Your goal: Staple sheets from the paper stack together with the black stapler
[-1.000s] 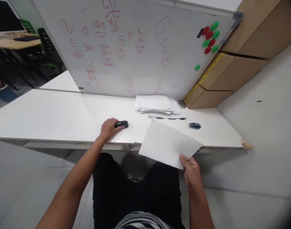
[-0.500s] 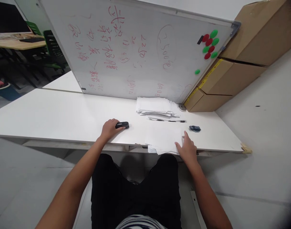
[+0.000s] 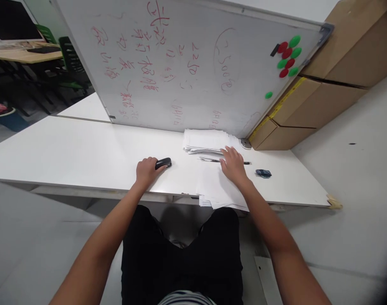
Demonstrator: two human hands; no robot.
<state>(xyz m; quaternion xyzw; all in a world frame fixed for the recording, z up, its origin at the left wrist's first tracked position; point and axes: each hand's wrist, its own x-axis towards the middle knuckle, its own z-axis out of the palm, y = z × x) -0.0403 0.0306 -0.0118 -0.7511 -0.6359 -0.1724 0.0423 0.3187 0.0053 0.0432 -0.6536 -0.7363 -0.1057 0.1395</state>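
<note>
My left hand (image 3: 145, 173) is closed around the back end of a black stapler (image 3: 163, 163), which lies on the white table. My right hand (image 3: 233, 166) is over a thin pen-like stick (image 3: 210, 159), fingers spread and pointing at the rear stack of paper (image 3: 203, 140). Whether its fingertips touch the stack I cannot tell. Under the right wrist lie loose white sheets (image 3: 214, 186), overhanging the table's front edge. A small dark packet (image 3: 263, 173) rests to the right of that hand.
A whiteboard (image 3: 187, 84) with red writing leans behind the paper, several round magnets (image 3: 288, 63) on it. Cardboard boxes (image 3: 295, 101) are stacked at the right by the wall. The table's (image 3: 79, 152) front edge runs just above my knees.
My right hand has moved from the right edge of the near sheets, forward and left, over the stick towards the rear stack. The left hand stays on the stapler.
</note>
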